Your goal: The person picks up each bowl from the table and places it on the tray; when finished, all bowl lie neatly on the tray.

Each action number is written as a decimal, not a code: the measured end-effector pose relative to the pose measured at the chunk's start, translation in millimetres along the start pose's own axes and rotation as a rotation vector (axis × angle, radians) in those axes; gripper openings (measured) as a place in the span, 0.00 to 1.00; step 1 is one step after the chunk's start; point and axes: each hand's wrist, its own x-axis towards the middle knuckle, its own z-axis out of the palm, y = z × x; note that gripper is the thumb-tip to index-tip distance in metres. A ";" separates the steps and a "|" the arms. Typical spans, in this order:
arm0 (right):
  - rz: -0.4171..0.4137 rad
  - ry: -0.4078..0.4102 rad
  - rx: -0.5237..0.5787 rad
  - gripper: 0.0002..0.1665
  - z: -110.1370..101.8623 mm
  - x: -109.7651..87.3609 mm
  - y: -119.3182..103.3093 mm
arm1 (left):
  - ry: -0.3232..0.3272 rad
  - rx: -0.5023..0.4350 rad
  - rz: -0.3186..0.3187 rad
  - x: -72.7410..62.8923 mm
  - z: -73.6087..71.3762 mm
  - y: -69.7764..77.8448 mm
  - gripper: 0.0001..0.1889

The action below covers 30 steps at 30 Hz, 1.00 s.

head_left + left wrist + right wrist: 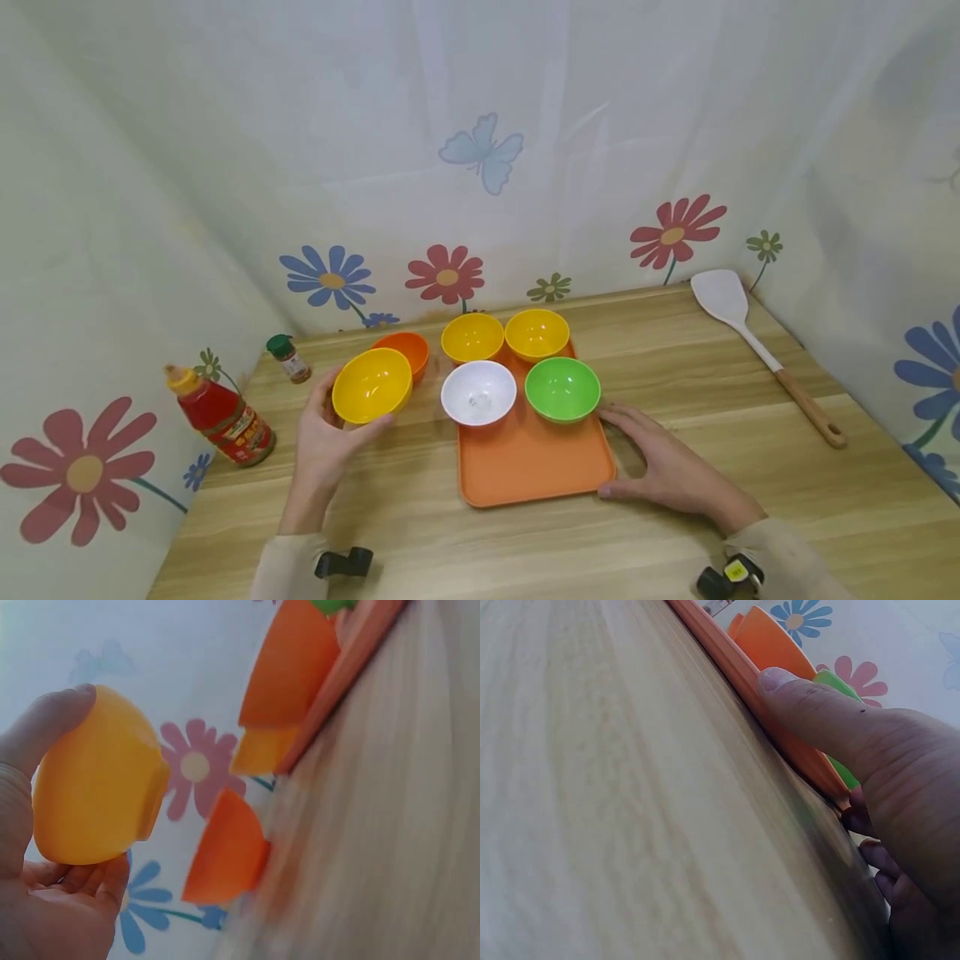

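Note:
My left hand (324,446) grips a yellow bowl (372,386) by its side, thumb near the rim, raised above the table. Just behind it stands an orange bowl (409,354), apart from the bowl in the left wrist view. An orange tray (536,467) carries a green bowl (562,390) and a white-lined bowl (478,393) with an orange outside. Farther back are two more yellow bowls, the left one (472,337) partly over the tray's edge and the right one (537,334). My right hand (667,467) touches the tray's right edge, thumb and fingers spread along it.
On the left stand a red sauce bottle (232,421) with a yellow cap and a small green-capped jar (288,358). A white turner (738,321) with a wooden handle lies at the right. A flower-printed curtain (555,167) borders the table.

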 end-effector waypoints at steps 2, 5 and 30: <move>-0.003 0.003 -0.002 0.68 -1.1 0.7 -0.1 | -0.017 -0.011 0.030 -2.8 4.7 10.5 0.56; -0.007 0.002 0.000 0.69 -2.9 2.0 -1.0 | -0.053 -0.038 0.071 -7.0 11.9 25.5 0.55; -0.023 0.007 0.015 0.68 -2.7 -1.0 -1.7 | -0.334 -0.106 0.118 -39.1 80.5 66.0 0.58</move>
